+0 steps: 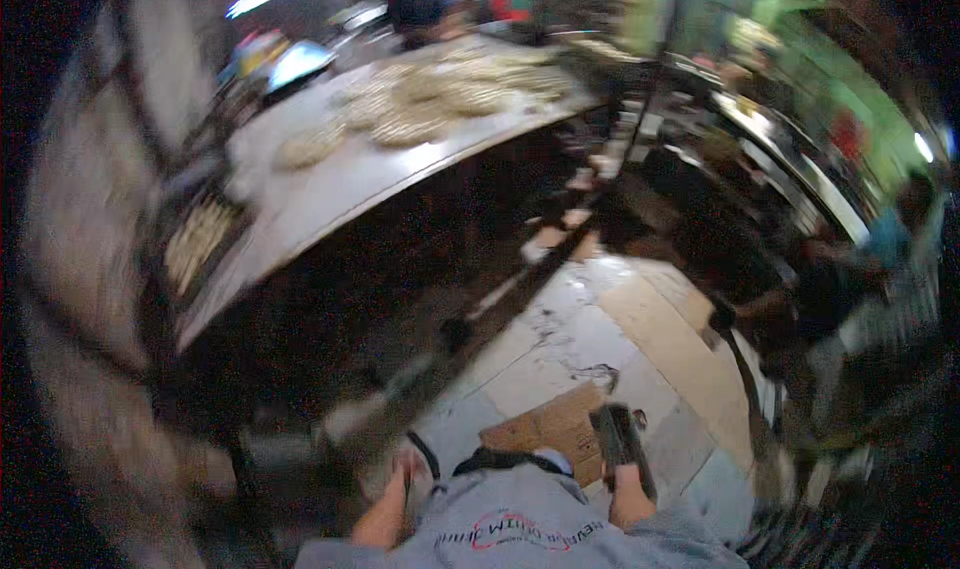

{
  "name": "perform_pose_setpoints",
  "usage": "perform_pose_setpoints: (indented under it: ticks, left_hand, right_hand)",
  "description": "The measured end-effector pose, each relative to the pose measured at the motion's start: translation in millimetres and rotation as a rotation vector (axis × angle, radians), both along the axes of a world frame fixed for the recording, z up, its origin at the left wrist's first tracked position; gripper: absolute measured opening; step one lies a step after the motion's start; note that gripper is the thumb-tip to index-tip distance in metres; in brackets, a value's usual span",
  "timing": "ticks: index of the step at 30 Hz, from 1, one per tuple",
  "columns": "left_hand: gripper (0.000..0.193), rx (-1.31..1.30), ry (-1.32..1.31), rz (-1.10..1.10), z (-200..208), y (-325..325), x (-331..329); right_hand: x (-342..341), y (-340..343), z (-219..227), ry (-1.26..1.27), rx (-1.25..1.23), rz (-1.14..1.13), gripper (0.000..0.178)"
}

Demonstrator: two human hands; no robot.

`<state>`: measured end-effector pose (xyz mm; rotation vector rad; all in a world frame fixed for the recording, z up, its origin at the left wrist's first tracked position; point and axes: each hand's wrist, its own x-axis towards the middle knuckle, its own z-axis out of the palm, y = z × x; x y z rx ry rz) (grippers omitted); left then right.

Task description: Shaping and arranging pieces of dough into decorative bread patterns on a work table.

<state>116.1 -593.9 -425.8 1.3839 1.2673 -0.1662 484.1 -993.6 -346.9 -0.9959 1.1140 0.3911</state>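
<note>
Close to the front of my body, my right hand (626,477) grips a dark, flat-sided oblong object (618,431), whose exact kind the blur hides. Most of that hand's fingers are covered by it. On the other side, my left hand (408,463) is low beside my grey shirt (520,519). A thin, dark curved strip (424,455) shows right next to its fingers; whether the hand holds it is too smeared to tell.
A long pale table (300,204) bears several flat, dough-like rounds (410,119). A box of pale pieces (200,241) sits at its left end. Brown cardboard (545,427) lies on the tiled floor (590,334). People stand behind the table (420,14) and at right (885,234).
</note>
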Motion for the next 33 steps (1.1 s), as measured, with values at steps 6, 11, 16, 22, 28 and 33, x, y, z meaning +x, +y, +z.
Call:
perform_pose_setpoints:
  ticks: [6,11,16,22,28,33]
  left_hand:
    - [0.023,0.12,-0.231,0.384,50,73,-11]
    - [0.04,-0.23,-0.251,1.108,35,115,-105]
    - [0.026,-0.401,-0.882,1.145,55,206,-21]
    - [0.028,0.296,-0.625,1.195,164,334,-40]
    - [0.025,0.346,-0.605,1.515,301,320,-59]
    - [0.022,0.498,-0.688,1.556,346,350,-115]
  right_hand:
    - [81,173,85,-0.212,0.397,0.456,0.029]
    - [63,360,204,-0.534,0.658,0.755,0.026]
    - [76,531,213,-0.564,0.759,0.852,0.03]
    - [74,793,154,-0.816,0.689,1.52,0.022]
    - [-125,965,318,-0.53,1.303,1.596,0.022]
    - [-195,1088,349,-0.575,1.352,1.717,0.027]
